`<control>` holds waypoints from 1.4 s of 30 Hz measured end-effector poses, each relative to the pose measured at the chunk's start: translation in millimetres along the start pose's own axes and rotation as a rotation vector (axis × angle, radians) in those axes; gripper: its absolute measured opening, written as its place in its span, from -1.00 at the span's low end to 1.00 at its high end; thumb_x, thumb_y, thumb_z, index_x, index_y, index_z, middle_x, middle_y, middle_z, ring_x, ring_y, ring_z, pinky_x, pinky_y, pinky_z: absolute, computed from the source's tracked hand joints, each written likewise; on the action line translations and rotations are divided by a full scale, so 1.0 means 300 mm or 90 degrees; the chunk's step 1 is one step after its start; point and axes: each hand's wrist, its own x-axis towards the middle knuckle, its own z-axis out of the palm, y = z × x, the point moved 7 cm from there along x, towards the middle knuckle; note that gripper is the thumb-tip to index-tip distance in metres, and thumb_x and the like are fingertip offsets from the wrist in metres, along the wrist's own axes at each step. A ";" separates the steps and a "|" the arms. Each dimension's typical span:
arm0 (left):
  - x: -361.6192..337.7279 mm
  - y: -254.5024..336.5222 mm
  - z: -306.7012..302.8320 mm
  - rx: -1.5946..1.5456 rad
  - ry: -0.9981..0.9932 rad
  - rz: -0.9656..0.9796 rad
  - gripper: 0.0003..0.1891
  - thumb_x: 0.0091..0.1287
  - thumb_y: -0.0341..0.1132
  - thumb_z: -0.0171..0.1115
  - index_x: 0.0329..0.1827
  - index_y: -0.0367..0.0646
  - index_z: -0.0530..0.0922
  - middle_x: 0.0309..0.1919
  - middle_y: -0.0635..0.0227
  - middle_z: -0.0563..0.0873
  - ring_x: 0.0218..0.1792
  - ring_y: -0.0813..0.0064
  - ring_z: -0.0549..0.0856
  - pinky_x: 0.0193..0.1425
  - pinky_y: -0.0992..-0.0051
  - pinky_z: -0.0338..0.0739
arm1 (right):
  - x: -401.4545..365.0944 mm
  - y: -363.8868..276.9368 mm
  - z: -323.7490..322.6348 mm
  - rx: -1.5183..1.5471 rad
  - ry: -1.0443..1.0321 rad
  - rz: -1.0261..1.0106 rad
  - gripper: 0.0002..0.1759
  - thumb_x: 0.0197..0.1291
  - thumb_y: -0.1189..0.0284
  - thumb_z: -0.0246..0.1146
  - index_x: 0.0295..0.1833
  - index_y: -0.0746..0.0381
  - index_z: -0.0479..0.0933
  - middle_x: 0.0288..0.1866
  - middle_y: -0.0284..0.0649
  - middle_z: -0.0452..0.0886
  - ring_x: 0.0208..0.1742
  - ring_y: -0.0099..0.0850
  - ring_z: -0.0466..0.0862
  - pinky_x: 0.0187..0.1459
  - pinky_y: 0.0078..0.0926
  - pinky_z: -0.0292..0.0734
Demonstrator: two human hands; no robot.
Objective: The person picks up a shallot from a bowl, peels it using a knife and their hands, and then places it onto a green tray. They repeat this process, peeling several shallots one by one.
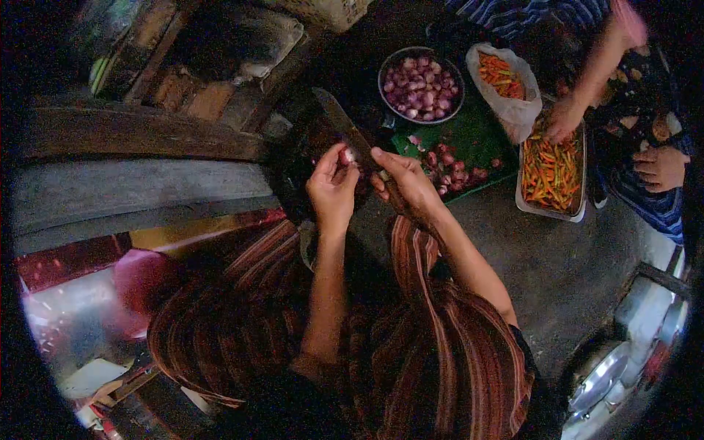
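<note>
My left hand (334, 187) pinches a small red shallot (347, 156) between thumb and fingertips. Wrapped round the handle of a large knife (345, 125), my right hand (407, 183) holds the dark blade slanting up and to the left, close beside the shallot. Past my right hand lies a green tray (477, 143) with several loose shallots (455, 172) and bits of skin on it. A round bowl (380, 82) full of peeled-looking purple shallots (422, 88) stands at the tray's far edge. Beneath my hands the area is dark and hard to make out.
At the right, another person's hand (565, 121) reaches into a metal tray (551, 215) of orange and green chillies (550, 176). Their other hand (660, 169) rests nearby. A plastic bag (517, 121) holds more chillies. Metal pans (601, 378) lie lower right; a wooden beam (139, 132) runs along the left.
</note>
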 end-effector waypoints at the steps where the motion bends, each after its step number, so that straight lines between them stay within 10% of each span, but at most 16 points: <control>1: -0.001 0.007 0.005 -0.022 -0.022 0.005 -0.66 0.16 -0.64 0.16 0.04 -0.37 0.47 -0.06 0.26 0.60 -0.05 0.53 0.58 0.05 0.56 0.49 | 0.004 0.013 -0.003 0.036 0.004 0.017 -0.65 0.22 0.06 0.17 -0.24 0.13 0.61 -0.65 -0.48 0.46 -0.69 -0.68 0.33 -0.62 -0.68 0.16; 11: 0.013 -0.032 -0.001 -0.344 -0.041 -0.121 -0.70 0.23 -0.60 0.13 0.05 -0.35 0.43 -0.07 0.23 0.58 -0.02 0.39 0.60 0.18 0.43 0.47 | 0.052 -0.019 -0.040 -0.165 0.049 -0.244 -0.61 0.29 0.10 0.09 -0.40 0.19 0.52 -0.63 -0.44 0.42 -0.62 -0.70 0.34 -0.58 -0.68 0.18; 13: 0.020 -0.034 -0.023 -0.355 -0.017 -0.104 -0.70 0.24 -0.58 0.13 0.05 -0.35 0.43 -0.08 0.22 0.58 -0.03 0.38 0.60 0.18 0.41 0.47 | 0.057 -0.045 -0.048 -0.265 0.112 -0.333 -0.58 0.26 0.13 0.12 -0.08 0.28 0.59 -0.48 -0.26 0.62 -0.55 -0.50 0.50 -0.45 -0.51 0.40; 28: 0.025 -0.032 -0.056 -0.369 0.015 -0.131 -0.78 0.25 -0.51 0.15 -0.04 -0.32 0.49 -0.15 0.22 0.64 -0.13 0.43 0.63 0.05 0.42 0.53 | 0.054 -0.117 0.015 -0.589 0.229 -0.450 -0.61 0.14 0.18 0.20 -0.06 0.25 0.53 -0.43 0.08 0.59 -0.40 0.03 0.60 -0.33 -0.12 0.48; 32: 0.019 -0.042 -0.062 -0.375 0.029 -0.153 -0.79 0.25 -0.52 0.16 -0.06 -0.30 0.51 -0.15 0.24 0.64 -0.12 0.44 0.63 0.04 0.44 0.51 | 0.017 -0.118 0.054 -0.608 0.163 -0.404 -0.59 0.20 0.17 0.14 0.05 0.21 0.50 -0.36 0.06 0.61 -0.39 -0.01 0.62 -0.33 -0.16 0.49; 34: 0.020 -0.048 -0.064 -0.377 0.029 -0.152 -0.80 0.25 -0.51 0.16 -0.06 -0.30 0.52 -0.14 0.25 0.64 -0.11 0.45 0.62 0.04 0.46 0.49 | -0.007 -0.126 0.086 -0.460 0.060 -0.434 -0.61 0.31 0.24 0.06 0.18 0.12 0.46 -0.62 -0.19 0.47 -0.62 -0.56 0.39 -0.49 -0.56 0.36; 42: 0.027 -0.043 -0.059 -0.389 -0.005 -0.137 -0.80 0.26 -0.50 0.14 -0.07 -0.31 0.53 -0.14 0.27 0.64 -0.10 0.47 0.61 0.05 0.49 0.48 | -0.003 -0.094 0.098 -0.468 0.001 -0.413 -0.60 0.33 0.21 0.03 0.24 0.01 0.42 -0.64 -0.28 0.41 -0.60 -0.65 0.33 -0.48 -0.59 0.33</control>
